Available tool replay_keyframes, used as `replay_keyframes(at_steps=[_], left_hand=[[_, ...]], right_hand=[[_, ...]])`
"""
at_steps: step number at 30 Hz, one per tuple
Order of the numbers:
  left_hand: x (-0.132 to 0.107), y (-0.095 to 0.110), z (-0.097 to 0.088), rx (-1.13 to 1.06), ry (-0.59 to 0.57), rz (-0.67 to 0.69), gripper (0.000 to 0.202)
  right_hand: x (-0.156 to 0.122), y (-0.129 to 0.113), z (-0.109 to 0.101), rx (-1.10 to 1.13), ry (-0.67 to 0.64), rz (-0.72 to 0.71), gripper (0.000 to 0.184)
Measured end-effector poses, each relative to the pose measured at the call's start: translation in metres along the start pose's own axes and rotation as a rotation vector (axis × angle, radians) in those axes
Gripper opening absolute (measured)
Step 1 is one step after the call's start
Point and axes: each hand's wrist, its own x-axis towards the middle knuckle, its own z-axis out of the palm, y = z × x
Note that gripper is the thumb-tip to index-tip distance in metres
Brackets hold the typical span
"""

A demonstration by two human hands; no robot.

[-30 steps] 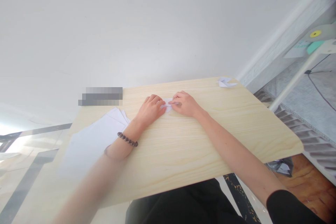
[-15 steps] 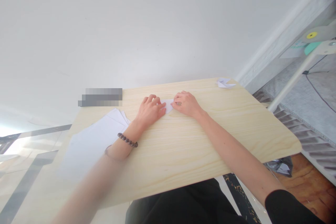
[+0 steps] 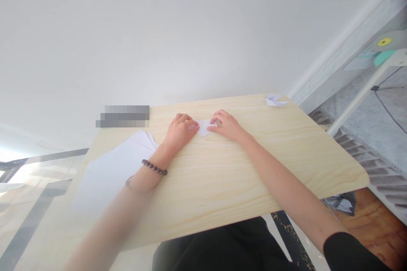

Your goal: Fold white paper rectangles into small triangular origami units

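Observation:
A small folded piece of white paper (image 3: 203,128) is between my hands, over the middle of the wooden table. My left hand (image 3: 182,132) pinches its left end, the thumb and fingertips on the paper. On the opposite side my right hand (image 3: 227,125) grips the right end between thumb and curled fingers. Fingers cover both ends of the paper, so its full shape is partly hidden. A dark beaded bracelet (image 3: 154,167) circles my left wrist.
White paper sheets (image 3: 111,169) lie on the table's left side, partly under my left forearm. A folded white paper figure (image 3: 276,100) sits at the far right corner. A blurred-out grey object (image 3: 124,117) is at the back left. Behind the table (image 3: 222,186) rises a pale wall.
My right fingers have shifted slightly outward, and more of the folded paper shows between my hands. The view has moved a little.

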Motion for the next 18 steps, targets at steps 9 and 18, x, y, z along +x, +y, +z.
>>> replay_keyframes(at_steps=[9, 18], left_hand=[[0.0, 0.0, 0.002, -0.118, -0.028, -0.032, 0.044], [0.0, 0.002, -0.01, -0.638, -0.109, -0.348, 0.038]], right_hand=[[-0.001, -0.003, -0.004, 0.231, 0.031, -0.027, 0.012], [0.001, -0.02, 0.003, 0.301, 0.139, -0.094, 0.009]])
